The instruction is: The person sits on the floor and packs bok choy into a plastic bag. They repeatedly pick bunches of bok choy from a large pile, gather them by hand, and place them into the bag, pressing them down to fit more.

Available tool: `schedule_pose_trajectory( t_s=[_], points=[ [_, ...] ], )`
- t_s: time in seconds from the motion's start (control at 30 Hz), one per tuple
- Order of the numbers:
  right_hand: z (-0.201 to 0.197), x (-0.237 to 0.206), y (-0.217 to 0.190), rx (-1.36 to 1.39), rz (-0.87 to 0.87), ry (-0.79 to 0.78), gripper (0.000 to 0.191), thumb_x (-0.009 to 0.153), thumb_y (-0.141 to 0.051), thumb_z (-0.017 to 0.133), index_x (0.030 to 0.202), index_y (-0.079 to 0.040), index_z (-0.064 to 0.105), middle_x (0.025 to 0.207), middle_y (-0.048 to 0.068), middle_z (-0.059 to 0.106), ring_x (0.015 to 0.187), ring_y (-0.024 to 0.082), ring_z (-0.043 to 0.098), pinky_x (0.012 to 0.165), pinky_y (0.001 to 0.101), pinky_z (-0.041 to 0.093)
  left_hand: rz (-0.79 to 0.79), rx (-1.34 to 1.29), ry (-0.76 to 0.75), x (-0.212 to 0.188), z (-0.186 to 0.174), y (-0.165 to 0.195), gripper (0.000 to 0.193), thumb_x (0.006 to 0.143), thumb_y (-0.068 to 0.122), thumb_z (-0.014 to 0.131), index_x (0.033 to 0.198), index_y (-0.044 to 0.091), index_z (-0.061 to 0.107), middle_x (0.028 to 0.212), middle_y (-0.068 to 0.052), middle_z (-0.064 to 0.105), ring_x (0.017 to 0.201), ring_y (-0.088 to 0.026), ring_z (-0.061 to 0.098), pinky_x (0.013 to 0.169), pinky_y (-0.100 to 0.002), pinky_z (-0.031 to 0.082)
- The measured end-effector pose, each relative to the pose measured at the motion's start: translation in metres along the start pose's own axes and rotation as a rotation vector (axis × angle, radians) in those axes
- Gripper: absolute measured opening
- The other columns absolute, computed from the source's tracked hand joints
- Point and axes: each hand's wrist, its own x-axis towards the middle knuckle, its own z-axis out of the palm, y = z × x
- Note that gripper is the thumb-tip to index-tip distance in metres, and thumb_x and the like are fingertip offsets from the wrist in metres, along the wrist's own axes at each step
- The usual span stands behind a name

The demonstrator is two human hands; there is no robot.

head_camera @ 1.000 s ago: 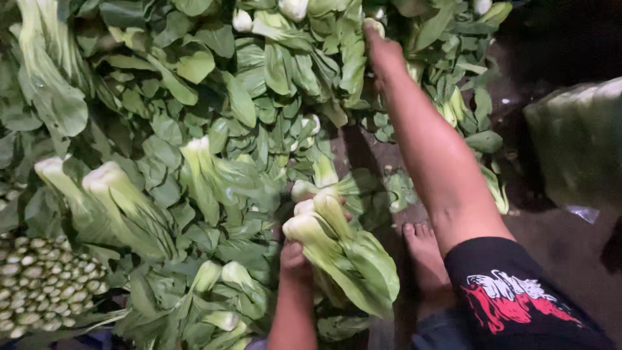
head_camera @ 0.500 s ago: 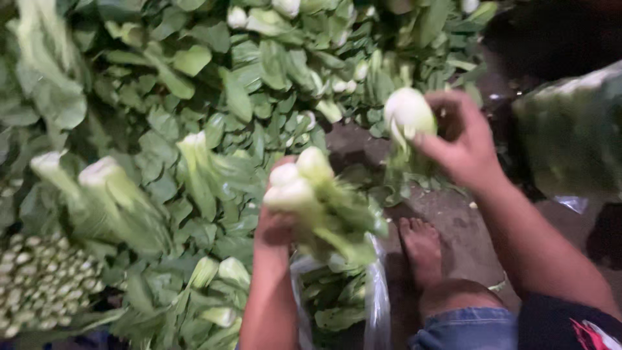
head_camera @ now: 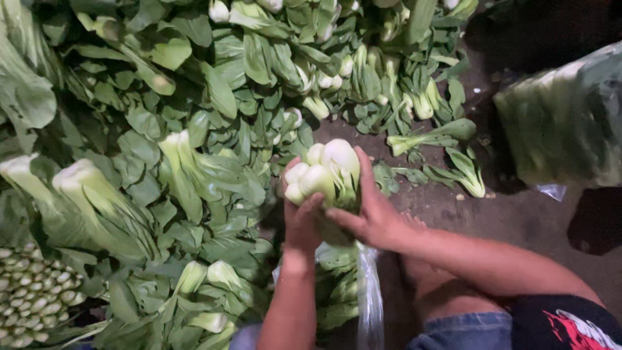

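Observation:
Both my hands grip one bunch of bok choy, pale stem ends pointing up, leaves hanging down. My left hand clasps its left side and my right hand wraps its right side. Directly beneath the bunch a clear plastic bag stands open with green leaves inside it.
A large heap of loose bok choy covers the ground to the left and ahead. Stacked stem ends show at the lower left. A filled plastic bag of greens lies at the right on bare dark ground. My foot is partly hidden under my right arm.
My right hand pulled a bok choy back from the far pile and brought it against the ones in my left hand. Both hands now hold the bunch together over the bag.

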Motion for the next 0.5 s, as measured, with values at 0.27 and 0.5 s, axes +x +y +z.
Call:
schedule_pose_trajectory(
  t_s=[0.27, 0.5],
  points=[
    [-0.007, 0.007, -0.001, -0.018, 0.010, -0.163, 0.097, 0.102, -0.021, 0.061, 0.164, -0.004, -0.012, 0.171, 0.028, 0.010, 0.157, 0.040, 0.016, 0.126, 0.0458, 0.017, -0.301, -0.147, 0.177, -0.022, -0.042, -0.053, 0.078, 0.086, 0.016, 0.072, 0.155, 0.004, 0.038, 0.145, -0.013, 0.056, 0.130, -0.031, 0.058, 0.112, -0.046, 0.046],
    [-0.079, 0.126, 0.008, -0.124, 0.285, -0.169, 0.044, 0.094, -0.044, 0.063, 0.121, -0.012, 0.077, 0.117, 0.014, 0.079, 0.108, 0.030, 0.073, 0.096, 0.0392, 0.057, -0.368, -0.401, 0.248, -0.023, -0.138, -0.048, 0.080, 0.084, 0.024, 0.074, 0.153, 0.001, 0.041, 0.133, -0.020, 0.060, 0.115, -0.036, 0.063, 0.100, -0.050, 0.053]
  ],
)
